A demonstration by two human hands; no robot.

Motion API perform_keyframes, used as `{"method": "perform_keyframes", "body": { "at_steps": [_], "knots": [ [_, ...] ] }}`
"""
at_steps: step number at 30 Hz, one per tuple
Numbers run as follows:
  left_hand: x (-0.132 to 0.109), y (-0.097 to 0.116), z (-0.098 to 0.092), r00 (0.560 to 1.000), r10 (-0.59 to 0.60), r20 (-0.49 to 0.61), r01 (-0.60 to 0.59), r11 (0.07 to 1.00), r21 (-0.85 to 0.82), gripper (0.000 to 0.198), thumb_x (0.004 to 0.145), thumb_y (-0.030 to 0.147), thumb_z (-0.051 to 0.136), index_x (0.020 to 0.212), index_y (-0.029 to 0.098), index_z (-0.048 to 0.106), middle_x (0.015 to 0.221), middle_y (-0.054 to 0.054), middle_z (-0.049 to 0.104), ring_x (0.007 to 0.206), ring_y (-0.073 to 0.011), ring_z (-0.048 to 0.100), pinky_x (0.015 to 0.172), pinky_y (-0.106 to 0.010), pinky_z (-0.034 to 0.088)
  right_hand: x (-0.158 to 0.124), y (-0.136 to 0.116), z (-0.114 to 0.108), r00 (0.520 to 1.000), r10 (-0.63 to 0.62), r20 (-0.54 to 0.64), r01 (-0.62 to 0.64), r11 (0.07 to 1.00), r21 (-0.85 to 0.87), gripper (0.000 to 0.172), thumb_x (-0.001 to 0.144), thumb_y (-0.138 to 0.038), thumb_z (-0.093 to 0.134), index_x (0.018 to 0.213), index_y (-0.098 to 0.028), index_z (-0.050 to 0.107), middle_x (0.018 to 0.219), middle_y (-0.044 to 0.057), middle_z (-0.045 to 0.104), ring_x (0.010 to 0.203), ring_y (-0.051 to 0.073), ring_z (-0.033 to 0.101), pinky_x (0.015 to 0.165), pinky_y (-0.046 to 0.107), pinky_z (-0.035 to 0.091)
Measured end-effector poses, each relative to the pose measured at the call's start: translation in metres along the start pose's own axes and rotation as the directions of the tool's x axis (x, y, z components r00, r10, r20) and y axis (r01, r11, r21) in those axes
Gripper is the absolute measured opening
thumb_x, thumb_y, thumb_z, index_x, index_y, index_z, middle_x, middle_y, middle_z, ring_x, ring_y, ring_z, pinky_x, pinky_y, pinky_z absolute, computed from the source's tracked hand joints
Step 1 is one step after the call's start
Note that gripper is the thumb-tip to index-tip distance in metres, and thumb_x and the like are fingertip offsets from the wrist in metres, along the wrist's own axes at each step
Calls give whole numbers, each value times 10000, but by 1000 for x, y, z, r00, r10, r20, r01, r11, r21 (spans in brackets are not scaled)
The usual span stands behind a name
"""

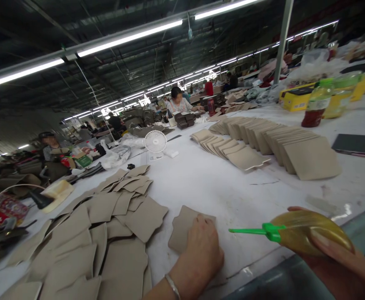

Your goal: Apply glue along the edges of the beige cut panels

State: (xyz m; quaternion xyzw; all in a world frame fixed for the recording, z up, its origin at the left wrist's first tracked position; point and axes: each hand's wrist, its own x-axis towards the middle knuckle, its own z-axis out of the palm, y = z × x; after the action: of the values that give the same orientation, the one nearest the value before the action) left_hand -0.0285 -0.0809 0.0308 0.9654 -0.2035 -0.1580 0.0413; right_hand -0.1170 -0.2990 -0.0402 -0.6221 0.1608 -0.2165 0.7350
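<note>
My left hand (203,246), fingers bent together, presses on a taupe leather-like piece (180,231) with a notched edge, flat on the white tabletop. To its right, my right hand (329,266) is wrapped around a squeeze bottle (313,229) of yellowish-brown liquid. The bottle lies tilted on its side in the hand. Its long green nozzle (248,231) points left toward the piece, apart from it and above the table. Left of my left hand lies a loose heap of similar taupe pieces (123,266). Overlapping rows of such pieces (310,156) fan out at the back right.
A white fan (155,142) stands mid-table. At the right are a green-capped bottle of dark red liquid (317,104), a yellow box (295,99) and a dark flat object (359,144). A yellowish block (57,193) is at left. A co-worker (182,104) sits across the table.
</note>
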Motion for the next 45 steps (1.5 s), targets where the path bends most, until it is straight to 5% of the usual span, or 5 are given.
{"method": "perform_keyframes", "body": {
  "at_steps": [6,14,26,32,45],
  "knots": [
    [6,-18,1,998,61,-34,-59,996,74,370,802,61,403,1109,97,606,1158,-163,574,999,-266,579,872,-377,489,6,-14,9,999,48,-14,-47,997,68,628,597,-549,788,1159,-353,588,978,58,695,865,348,666,650,315,609],
    [10,-44,3,979,173,-112,-181,982,-62,398,917,179,300,1172,239,600,996,-66,643,867,-222,630,786,-326,491,13,-21,33,942,-277,188,331,858,-392,553,679,-535,767,1144,-311,569,1113,33,626,981,287,627,804,299,560],
    [17,-48,6,966,180,-185,-198,977,-83,386,889,188,324,1134,245,616,967,-55,648,840,-224,633,777,-328,482,30,-19,67,861,-388,327,507,701,-501,508,780,-564,699,1182,-306,529,1186,36,586,1055,299,573,939,428,469],
    [17,-52,8,964,182,-196,-214,964,-160,415,863,179,371,1205,286,579,1034,-34,643,912,-217,624,835,-323,473,22,-17,67,804,-415,425,594,590,-546,432,846,-528,651,1192,-320,497,1123,41,590,963,288,596,807,387,502],
    [15,-55,4,960,219,-177,-249,952,-176,369,874,240,389,1152,306,622,960,-25,621,871,-201,613,805,-302,464,31,-22,66,921,-278,271,386,739,-553,538,724,-627,706,1117,-298,542,1055,25,629,902,296,619,795,402,510]
  ]
}}
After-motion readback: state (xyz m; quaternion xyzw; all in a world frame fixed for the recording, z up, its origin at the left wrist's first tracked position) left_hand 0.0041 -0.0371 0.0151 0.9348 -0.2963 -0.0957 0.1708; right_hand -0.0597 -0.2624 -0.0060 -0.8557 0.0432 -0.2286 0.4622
